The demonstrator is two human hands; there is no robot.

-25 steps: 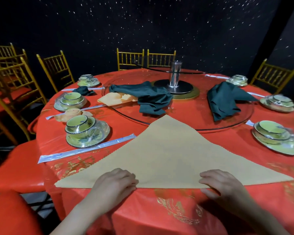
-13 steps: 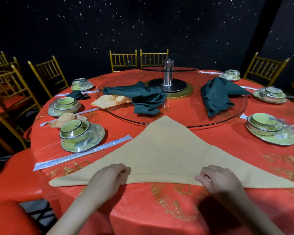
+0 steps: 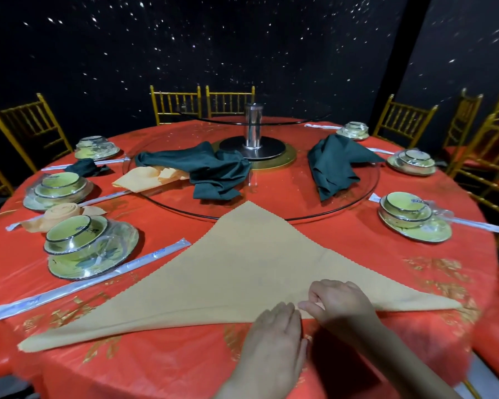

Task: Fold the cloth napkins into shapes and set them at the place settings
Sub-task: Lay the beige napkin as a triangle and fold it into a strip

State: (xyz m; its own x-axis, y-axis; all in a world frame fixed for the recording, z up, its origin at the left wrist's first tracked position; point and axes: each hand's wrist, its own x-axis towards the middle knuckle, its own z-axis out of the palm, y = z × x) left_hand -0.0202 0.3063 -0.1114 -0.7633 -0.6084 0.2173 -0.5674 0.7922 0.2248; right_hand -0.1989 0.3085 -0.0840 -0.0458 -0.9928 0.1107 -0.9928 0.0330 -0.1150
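Head view: left hand (image 3: 274,338) lies flat, fingers together, on tan napkin (image 3: 242,266); right hand (image 3: 342,302) fingers pinch its near edge.

Nothing is reading clearly here. Blue print is showing on the long chopstick wrapper (image 3: 90,283) and on the right bowl (image 3: 405,205), and dark marks are sitting inside the near left bowl (image 3: 75,233), all too small and blurred to make out. Gold motifs are running across the red tablecloth (image 3: 343,234), illegible
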